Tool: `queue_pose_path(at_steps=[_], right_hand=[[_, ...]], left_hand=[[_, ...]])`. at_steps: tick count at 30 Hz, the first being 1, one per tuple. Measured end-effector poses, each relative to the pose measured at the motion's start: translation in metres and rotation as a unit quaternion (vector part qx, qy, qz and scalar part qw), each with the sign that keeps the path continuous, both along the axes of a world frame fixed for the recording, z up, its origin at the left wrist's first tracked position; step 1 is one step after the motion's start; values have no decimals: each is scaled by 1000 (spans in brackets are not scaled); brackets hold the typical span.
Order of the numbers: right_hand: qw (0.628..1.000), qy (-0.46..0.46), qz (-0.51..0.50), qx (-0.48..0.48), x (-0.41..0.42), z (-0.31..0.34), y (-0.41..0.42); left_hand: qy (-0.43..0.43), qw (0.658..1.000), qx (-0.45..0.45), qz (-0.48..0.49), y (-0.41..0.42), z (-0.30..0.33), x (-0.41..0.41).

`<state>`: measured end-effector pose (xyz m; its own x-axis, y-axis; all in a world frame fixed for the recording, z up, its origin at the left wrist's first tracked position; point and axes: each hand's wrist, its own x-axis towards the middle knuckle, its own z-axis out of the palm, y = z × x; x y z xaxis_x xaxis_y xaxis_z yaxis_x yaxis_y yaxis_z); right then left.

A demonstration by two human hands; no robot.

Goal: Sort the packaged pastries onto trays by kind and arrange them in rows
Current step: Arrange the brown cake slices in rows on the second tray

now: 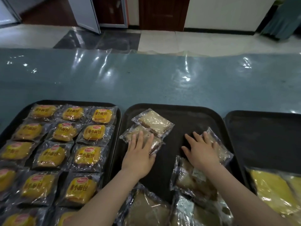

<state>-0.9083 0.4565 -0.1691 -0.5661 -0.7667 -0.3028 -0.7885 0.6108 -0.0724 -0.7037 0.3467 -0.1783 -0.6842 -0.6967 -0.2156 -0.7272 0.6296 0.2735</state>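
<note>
Three black trays lie side by side. The left tray [118, 128] holds several yellow small-bread packets [93, 132] in rows. On the middle tray [172, 144] my left hand [140, 152] lies flat, fingers spread, on a clear-wrapped brown pastry [154, 142]. A pale pastry packet [154, 123] overlaps that one at the far side. My right hand [202, 150] presses flat on another clear packet [223, 149] at the tray's right. More brown packets [187, 178] are piled near me. The right tray [260, 136] holds yellow flat packets [272, 190].
The trays sit on a blue table [146, 82] covered with a shiny clear sheet. Beyond its far edge are a tiled floor [195, 41], a brown door and a grey cabinet door.
</note>
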Motion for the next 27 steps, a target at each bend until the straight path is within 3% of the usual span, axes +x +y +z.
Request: queue_pose_path(at_steps=[3,6,8,11,15,20,23,27], right_hand=[[998,-7,-24,-65,2,10,-9],[985,-36,83,-144,7,16,-38],[972,-94,156,-146,12,16,-59],[965,-108,213,-109,8,8,-76],[980,-78,134,-126,-14,6,-65],[991,62,1,-121,-31,11,-41],[989,-6,59,-134,-29,12,-38],[989,-50,115,-83,-28,2,-36]], left_hand=[[30,999,45,6,3,0,-20],[60,994,86,16,1,2,-23],[37,998,43,6,-2,4,-15],[-8,1000,-25,-3,-4,7,-1],[-8,999,-41,-8,-7,12,2],[-19,992,-124,-10,-7,5,-5],[-22,992,-127,0,-7,-6,-17],[4,995,-82,64,-18,-16,-45]])
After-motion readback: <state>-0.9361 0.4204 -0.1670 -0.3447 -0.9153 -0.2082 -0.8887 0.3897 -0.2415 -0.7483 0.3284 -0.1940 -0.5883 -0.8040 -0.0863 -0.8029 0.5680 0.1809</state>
